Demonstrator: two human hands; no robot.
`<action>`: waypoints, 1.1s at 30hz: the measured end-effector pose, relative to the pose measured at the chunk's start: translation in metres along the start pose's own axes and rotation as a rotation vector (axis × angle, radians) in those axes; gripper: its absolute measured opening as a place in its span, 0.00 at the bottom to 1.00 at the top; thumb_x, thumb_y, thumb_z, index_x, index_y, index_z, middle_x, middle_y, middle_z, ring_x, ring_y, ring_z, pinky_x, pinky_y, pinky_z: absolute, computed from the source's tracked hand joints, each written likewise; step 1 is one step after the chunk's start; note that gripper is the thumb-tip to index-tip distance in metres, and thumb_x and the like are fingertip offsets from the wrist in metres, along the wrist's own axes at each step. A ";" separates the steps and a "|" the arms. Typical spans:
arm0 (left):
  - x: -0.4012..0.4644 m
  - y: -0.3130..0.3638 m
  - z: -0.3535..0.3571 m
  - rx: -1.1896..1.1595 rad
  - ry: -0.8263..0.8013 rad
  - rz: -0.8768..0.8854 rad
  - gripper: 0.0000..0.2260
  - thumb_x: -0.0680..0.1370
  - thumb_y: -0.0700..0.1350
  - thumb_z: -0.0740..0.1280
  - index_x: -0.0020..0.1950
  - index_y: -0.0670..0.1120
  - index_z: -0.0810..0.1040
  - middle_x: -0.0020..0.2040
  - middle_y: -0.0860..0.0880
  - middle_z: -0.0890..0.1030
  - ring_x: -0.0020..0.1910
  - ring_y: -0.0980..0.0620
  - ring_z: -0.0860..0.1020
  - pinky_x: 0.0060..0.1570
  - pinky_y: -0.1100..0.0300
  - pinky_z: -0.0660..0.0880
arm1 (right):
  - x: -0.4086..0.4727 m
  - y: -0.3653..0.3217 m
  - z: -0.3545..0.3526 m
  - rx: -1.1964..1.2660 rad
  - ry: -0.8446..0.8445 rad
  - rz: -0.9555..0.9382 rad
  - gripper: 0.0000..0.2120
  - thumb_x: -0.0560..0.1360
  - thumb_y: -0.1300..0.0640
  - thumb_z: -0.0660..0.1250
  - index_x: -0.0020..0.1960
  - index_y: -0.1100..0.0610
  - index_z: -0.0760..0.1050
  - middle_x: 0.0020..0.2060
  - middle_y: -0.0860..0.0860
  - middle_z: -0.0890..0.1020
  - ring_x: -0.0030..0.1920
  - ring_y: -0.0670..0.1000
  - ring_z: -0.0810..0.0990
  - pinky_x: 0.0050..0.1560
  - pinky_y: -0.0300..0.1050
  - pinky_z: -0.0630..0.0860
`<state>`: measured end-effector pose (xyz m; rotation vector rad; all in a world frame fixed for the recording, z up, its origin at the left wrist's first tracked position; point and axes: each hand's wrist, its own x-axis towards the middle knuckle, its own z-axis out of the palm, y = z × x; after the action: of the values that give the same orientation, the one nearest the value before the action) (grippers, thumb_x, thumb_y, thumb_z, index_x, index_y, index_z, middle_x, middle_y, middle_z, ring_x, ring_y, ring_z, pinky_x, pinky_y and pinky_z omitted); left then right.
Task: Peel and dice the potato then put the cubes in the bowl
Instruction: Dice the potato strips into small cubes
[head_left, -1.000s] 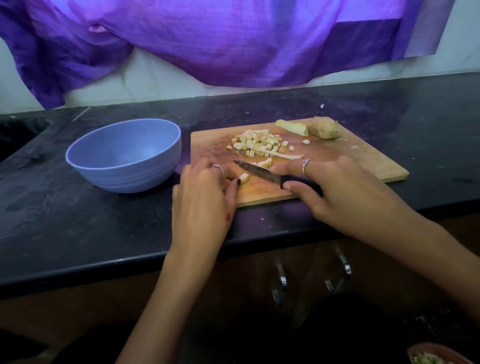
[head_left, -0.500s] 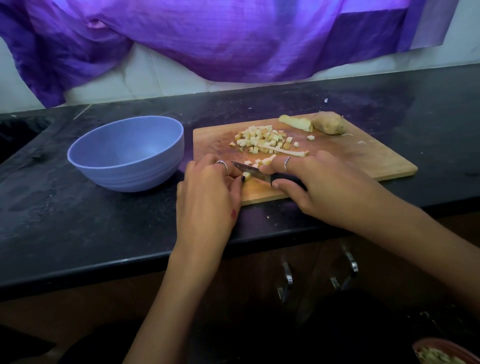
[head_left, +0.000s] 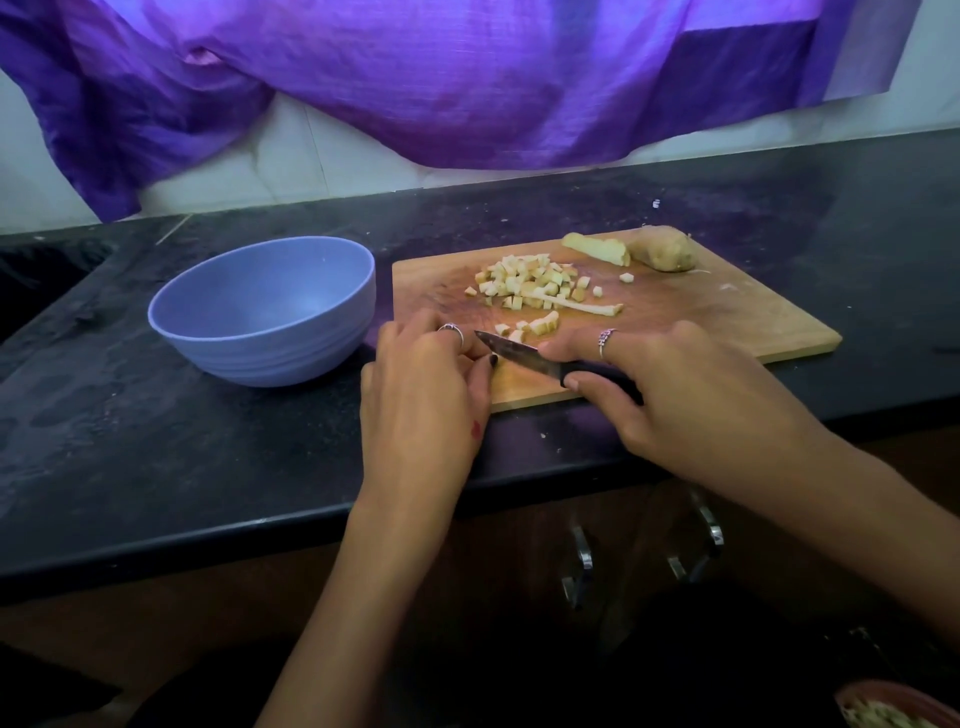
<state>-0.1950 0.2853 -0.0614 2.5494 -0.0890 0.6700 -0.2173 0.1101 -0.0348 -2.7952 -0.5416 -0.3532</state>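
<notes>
A wooden cutting board lies on the black counter. A heap of potato cubes sits at its middle, with a thin potato strip and a few fresh cubes nearer me. Two larger potato pieces lie at the far edge. My right hand grips a black-handled knife, blade pointing left. My left hand rests curled at the board's near left corner, fingertips against the blade tip; whatever it holds is hidden. The blue bowl stands empty to the left.
A purple cloth hangs over the white wall behind the counter. Cabinet handles show below the counter edge. A reddish dish with scraps is at the bottom right corner. A dark sink recess lies at far left.
The knife and my right hand have shifted slightly left toward my left hand. The small piece by my left fingertips is no longer visible. A few more cubes lie near the blade.
</notes>
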 end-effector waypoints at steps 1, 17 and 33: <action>0.000 0.000 0.000 0.004 -0.003 -0.002 0.07 0.77 0.47 0.67 0.52 0.47 0.82 0.56 0.51 0.76 0.56 0.49 0.69 0.54 0.49 0.70 | 0.002 -0.001 -0.001 -0.018 -0.009 -0.001 0.16 0.79 0.44 0.56 0.66 0.34 0.66 0.50 0.46 0.80 0.48 0.51 0.77 0.42 0.46 0.74; 0.009 -0.002 -0.001 0.048 -0.023 0.052 0.06 0.76 0.49 0.69 0.43 0.47 0.79 0.54 0.52 0.74 0.54 0.48 0.70 0.50 0.53 0.69 | 0.009 0.013 -0.001 0.131 -0.002 -0.028 0.12 0.79 0.47 0.59 0.60 0.35 0.72 0.44 0.43 0.77 0.44 0.46 0.74 0.40 0.43 0.70; 0.050 -0.002 0.011 0.103 -0.023 0.071 0.12 0.80 0.45 0.63 0.63 0.48 0.78 0.58 0.50 0.76 0.58 0.47 0.71 0.50 0.46 0.74 | 0.037 0.071 -0.016 0.009 -0.055 -0.087 0.24 0.68 0.30 0.57 0.53 0.42 0.80 0.52 0.48 0.81 0.53 0.48 0.76 0.51 0.52 0.75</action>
<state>-0.1464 0.2848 -0.0466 2.6637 -0.1580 0.6888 -0.1593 0.0538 -0.0245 -2.7856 -0.6765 -0.2922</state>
